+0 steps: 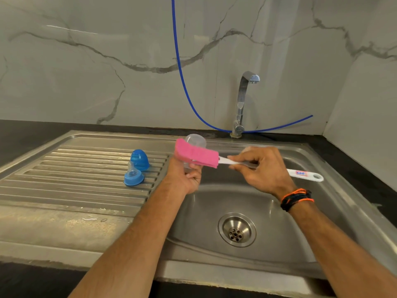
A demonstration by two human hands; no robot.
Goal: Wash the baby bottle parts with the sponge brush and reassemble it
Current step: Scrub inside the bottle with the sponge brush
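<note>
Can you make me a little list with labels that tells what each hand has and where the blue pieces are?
left hand: grips the clear bottle over the sink
right hand: pinches the white handle of the sponge brush
sponge: pink, lying against the outside of the bottle
blue cap: on the ribbed drainboard
blue ring with nipple: on the drainboard, in front of the cap
tap: no water seen running

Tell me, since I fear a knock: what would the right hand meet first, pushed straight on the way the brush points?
Probably the clear plastic bottle in the left hand; depth is unclear.
</note>
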